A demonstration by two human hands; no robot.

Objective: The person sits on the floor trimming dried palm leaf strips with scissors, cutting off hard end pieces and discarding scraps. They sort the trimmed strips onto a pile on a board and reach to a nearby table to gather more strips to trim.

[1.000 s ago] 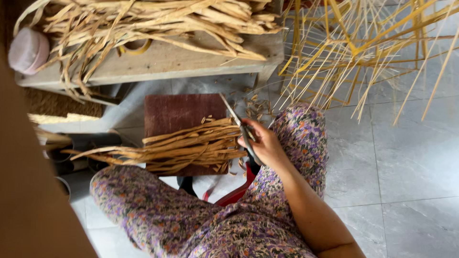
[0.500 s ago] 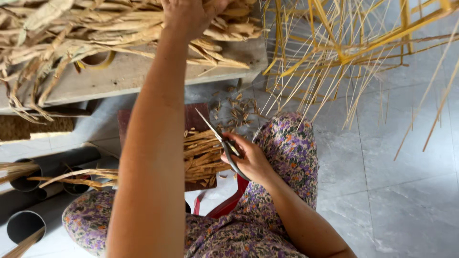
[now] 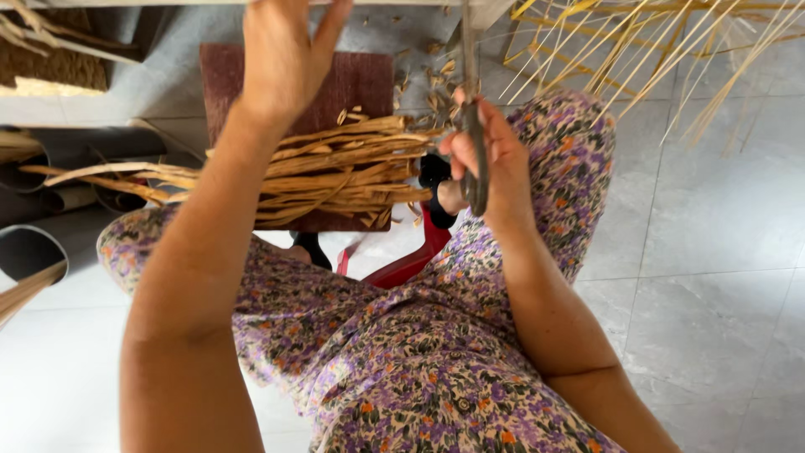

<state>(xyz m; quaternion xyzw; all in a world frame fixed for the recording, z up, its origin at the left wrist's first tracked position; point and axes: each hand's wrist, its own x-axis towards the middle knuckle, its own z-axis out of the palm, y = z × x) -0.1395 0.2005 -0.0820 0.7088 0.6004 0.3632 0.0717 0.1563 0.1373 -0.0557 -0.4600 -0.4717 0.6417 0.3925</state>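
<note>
My right hand (image 3: 490, 164) grips a knife (image 3: 472, 101) with a long grey blade that points up and away from me. It sits just right of a bundle of dry tan fibre strips (image 3: 331, 172) lying across a dark red-brown block (image 3: 352, 80). My left hand (image 3: 285, 54) is raised above the block with its fingers apart and nothing in it; the forearm runs down the left of the view. I sit in a purple flowered garment (image 3: 394, 335), knees on either side of the block.
Thin yellow cane splints (image 3: 637, 50) fan out at the upper right over grey floor tiles (image 3: 721, 235). Dark tubes (image 3: 33, 247) and more strips lie at the left. A red object (image 3: 411, 260) shows between my legs. Small chips litter the floor by the block.
The view has tipped down and closer. My left arm drew back from the bench at the top and now hovers over the block. The knife has turned more upright.
</note>
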